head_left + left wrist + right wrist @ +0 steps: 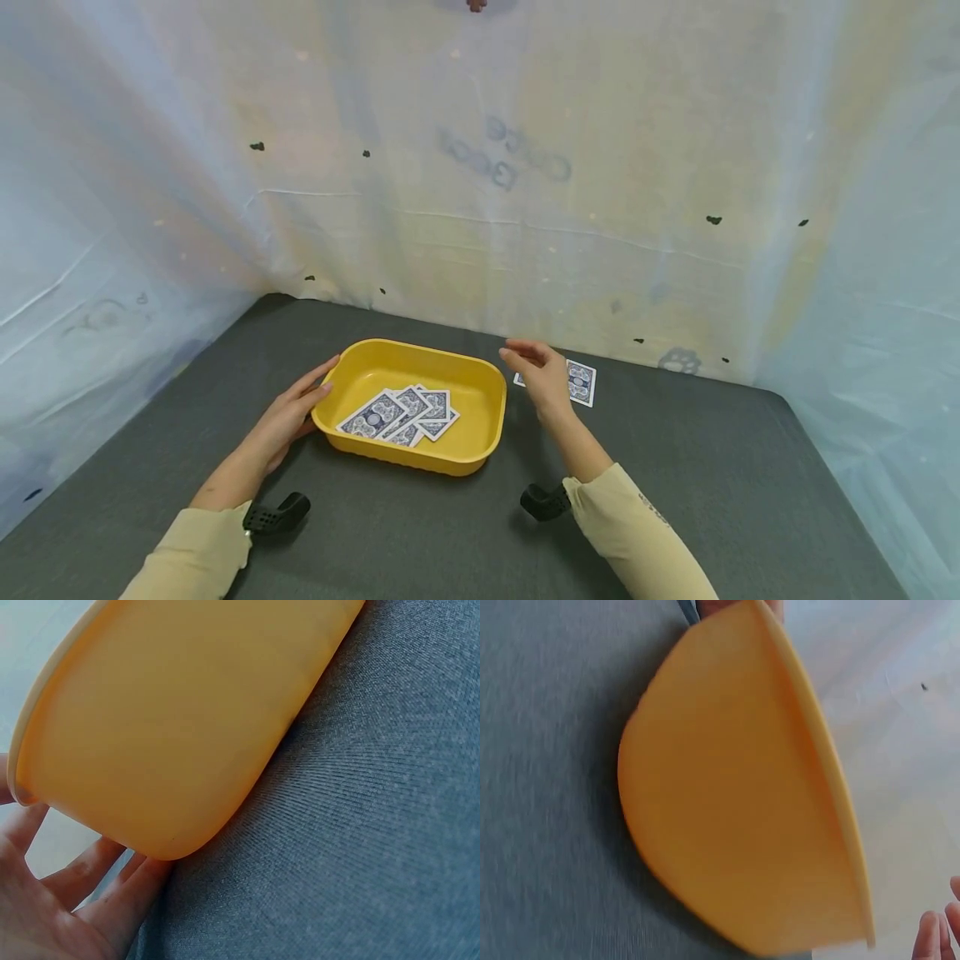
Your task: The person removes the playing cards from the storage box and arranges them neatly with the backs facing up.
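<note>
Cards [582, 383] on the desk [697, 475] show past both sides of your nearer right grip [543, 377], fingers loosely parted; your left grip [283, 421] holds the tray [476, 400].

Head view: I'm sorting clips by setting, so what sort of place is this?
Probably an enclosed tabletop booth, perhaps set up for recording: pale patterned sheeting hangs behind and at both sides, a dark fabric-covered table fills the space, and a black device sits at each wrist.
</note>
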Available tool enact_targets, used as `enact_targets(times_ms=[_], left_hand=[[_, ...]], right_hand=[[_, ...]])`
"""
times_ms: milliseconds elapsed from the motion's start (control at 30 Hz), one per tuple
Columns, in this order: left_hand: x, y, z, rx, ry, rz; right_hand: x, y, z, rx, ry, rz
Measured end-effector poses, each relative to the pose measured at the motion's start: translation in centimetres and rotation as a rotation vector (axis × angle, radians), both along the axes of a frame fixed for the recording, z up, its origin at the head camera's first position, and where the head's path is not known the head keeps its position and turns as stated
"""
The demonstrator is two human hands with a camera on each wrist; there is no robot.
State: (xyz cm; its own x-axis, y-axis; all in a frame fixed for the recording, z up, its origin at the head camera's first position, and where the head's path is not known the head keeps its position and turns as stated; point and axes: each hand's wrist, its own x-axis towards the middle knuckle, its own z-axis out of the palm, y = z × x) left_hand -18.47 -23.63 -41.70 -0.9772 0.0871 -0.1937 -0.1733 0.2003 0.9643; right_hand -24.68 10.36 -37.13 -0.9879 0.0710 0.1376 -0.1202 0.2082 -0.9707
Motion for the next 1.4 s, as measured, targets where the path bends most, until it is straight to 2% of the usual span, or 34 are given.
enact_targets(times_ms=[233, 367, 933, 1200, 1400], left_hand=[[0.0, 0.0, 0.0, 0.006, -0.004, -0.005], [0.0, 0.0, 0.0, 0.010, -0.001, -0.006], [-0.3, 0.1, -0.2, 0.018, -0.018, 0.000], [-0.2, 0.1, -0.2, 0.022, -0.028, 0.001], [-0.2, -0.1, -0.1, 0.034, -0.034, 0.000]], right_hand=[[0.5, -2.1, 0.1, -0.055, -0.034, 0.066], [0.7, -3.4, 0.2, -0.048, -0.060, 0.120], [1.0, -6.1, -0.7, 0.180, -0.174, 0.214], [1.1, -6.7, -1.1, 0.195, -0.208, 0.260], [0.9, -7.0, -1.4, 0.278, -0.222, 0.281]])
